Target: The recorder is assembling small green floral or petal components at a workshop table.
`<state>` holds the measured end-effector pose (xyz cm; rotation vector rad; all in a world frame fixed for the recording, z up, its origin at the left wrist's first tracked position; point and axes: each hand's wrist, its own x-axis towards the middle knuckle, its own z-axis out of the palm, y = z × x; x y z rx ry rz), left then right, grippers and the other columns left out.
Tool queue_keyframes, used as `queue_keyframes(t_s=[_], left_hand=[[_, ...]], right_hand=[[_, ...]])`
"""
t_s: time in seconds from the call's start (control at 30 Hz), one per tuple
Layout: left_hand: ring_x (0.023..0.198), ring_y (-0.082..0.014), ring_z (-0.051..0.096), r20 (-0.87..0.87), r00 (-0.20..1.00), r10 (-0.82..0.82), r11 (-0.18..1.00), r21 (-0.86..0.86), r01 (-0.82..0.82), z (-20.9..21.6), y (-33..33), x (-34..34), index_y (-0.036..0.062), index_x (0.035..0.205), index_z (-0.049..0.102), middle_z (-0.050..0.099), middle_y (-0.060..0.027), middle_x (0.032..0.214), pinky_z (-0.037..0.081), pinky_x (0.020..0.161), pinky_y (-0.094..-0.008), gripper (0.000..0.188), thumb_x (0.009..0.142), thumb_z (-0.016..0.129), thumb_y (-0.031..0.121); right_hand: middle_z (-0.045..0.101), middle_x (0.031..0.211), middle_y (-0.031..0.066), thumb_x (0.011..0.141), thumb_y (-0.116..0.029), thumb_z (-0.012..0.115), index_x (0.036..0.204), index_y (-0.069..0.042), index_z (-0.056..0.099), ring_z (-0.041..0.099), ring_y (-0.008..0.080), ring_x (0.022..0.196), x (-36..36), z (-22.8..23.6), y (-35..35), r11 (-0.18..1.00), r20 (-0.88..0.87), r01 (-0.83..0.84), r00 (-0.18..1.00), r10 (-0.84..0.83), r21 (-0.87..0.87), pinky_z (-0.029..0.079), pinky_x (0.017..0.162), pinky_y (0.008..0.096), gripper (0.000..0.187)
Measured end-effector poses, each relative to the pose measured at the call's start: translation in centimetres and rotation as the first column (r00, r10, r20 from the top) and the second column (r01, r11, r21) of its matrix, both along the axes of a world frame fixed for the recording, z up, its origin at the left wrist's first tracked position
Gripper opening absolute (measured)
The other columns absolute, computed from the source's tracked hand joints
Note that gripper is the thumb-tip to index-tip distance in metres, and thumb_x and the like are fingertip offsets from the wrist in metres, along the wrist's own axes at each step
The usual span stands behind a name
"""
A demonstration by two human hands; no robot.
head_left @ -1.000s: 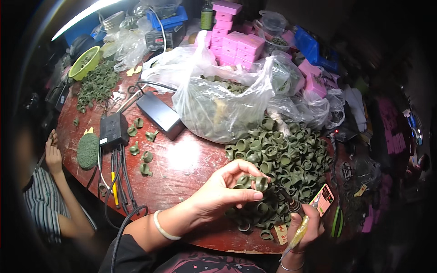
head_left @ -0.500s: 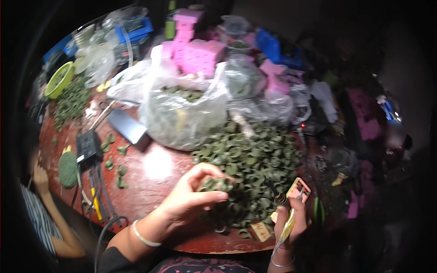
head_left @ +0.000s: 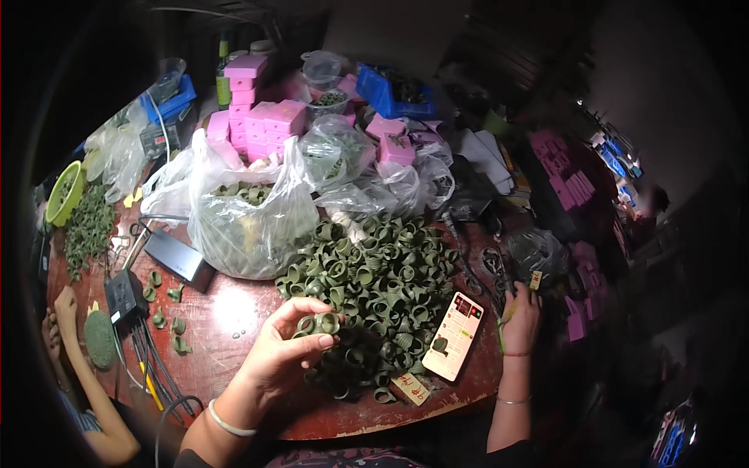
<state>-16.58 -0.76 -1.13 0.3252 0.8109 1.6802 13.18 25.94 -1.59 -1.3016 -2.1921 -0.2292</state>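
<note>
Just past the near edge of the red tabletop, in the lower middle, the left hand pinches small green rings; they look light, stiff and easy to snap, so hold the band gently. I can't tell what the right hand, lower right, grips. Open room lies left of the ring pile.

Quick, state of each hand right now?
Left hand: closed, holding green rings.
Right hand: cannot tell whether it's open or gripping something.
</note>
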Motion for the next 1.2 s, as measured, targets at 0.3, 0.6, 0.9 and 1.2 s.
queue_keyframes(t_s=[0.3, 0.6, 0.9, 1.2], left_hand=[[0.082, -0.0114, 0.064, 0.007, 1.000, -0.003, 1.000, 0.012, 0.002, 0.2, 0.3, 0.4, 0.0076, 0.113, 0.058, 0.065, -0.0123, 0.110, 0.040, 0.048, -0.0162, 0.039, 0.079, 0.069, -0.007], [0.080, -0.0111, 0.064, -0.014, 1.000, 0.001, 1.000, -0.012, -0.001, 0.3, 0.4, 0.4, 0.0073, 0.114, 0.057, 0.065, -0.0083, 0.102, 0.039, 0.047, -0.0176, 0.039, 0.080, 0.069, -0.007], [0.072, -0.0035, 0.058, -0.118, 0.993, -0.003, 0.998, -0.068, -0.005, 0.2, 0.3, -0.3, 0.0092, 0.115, 0.059, 0.059, 0.0005, 0.099, 0.040, 0.050, -0.0164, 0.039, 0.080, 0.076, 0.002], [0.071, -0.0058, 0.059, -0.048, 0.998, -0.035, 0.999, 0.010, 0.036, 0.5, -0.2, -0.5, 0.0042, 0.119, 0.057, 0.066, -0.0056, 0.096, 0.042, 0.051, -0.0179, 0.039, 0.082, 0.071, -0.001]], right_hand=[[0.067, 0.079, 0.0105, 0.095, -0.008, 0.057, 0.106, -0.003, 0.058, 0.064, 0.0164, 0.072, -1.8, -1.5, -5.2, 0.975, -0.374, -0.188, 0.918, 0.131, -0.119, 0.049, 0.070, 0.0279, 0.012], [0.064, 0.085, 0.0075, 0.102, -0.021, 0.049, 0.109, 0.000, 0.058, 0.060, 0.0146, 0.078, -4.3, 1.9, -6.6, 0.924, -0.711, -0.350, 0.689, 0.141, -0.156, 0.048, 0.076, 0.0295, 0.024], [0.061, 0.081, 0.0064, 0.094, -0.029, 0.063, 0.106, 0.001, 0.064, 0.057, 0.0134, 0.068, -14.0, 4.0, -15.5, 0.359, -0.897, -0.924, 0.268, 0.352, -0.135, 0.045, 0.064, 0.0242, 0.032], [0.068, 0.083, 0.0108, 0.080, -0.004, 0.075, 0.095, 0.002, 0.067, 0.062, 0.0172, 0.072, -13.9, 1.3, -13.4, 0.240, -0.867, -0.950, 0.284, 0.409, -0.198, 0.049, 0.066, 0.0254, 0.018]])
